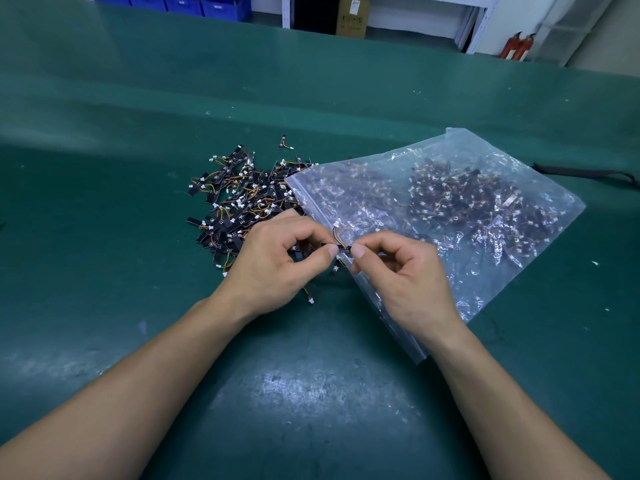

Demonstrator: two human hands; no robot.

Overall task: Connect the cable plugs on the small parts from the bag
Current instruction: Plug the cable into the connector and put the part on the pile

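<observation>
Where my two thumbs nearly meet, just above the near corner of the bag's mouth, I see the small part [344,250], a short black strip held level between both hands. The left hand [277,258] pinches its left end between thumb and forefinger, with the other fingers curled under. The right hand [405,271] pinches the right end the same way, its remaining fingers loosely bent over the plastic. From the strip a thin orange and yellow cable [334,235] arcs upward to a white plug [336,223], which hangs free just above the fingertips and touches neither hand. The clear bag [540,216] lies flat on the green surface [311,393], under and to the right of the right hand, and is packed with more of these parts. To the left of its open edge a loose pile of parts [239,202] spreads over the surface; the left hand covers its near side. One loose plug lead [308,296] pokes out below the left wrist, and a single part [284,143] sits apart beyond the pile. A black strap [588,174] lies past the bag. Farther off I make out blue bins [194,3], a cardboard box [351,15] and red extinguishers [517,46].
</observation>
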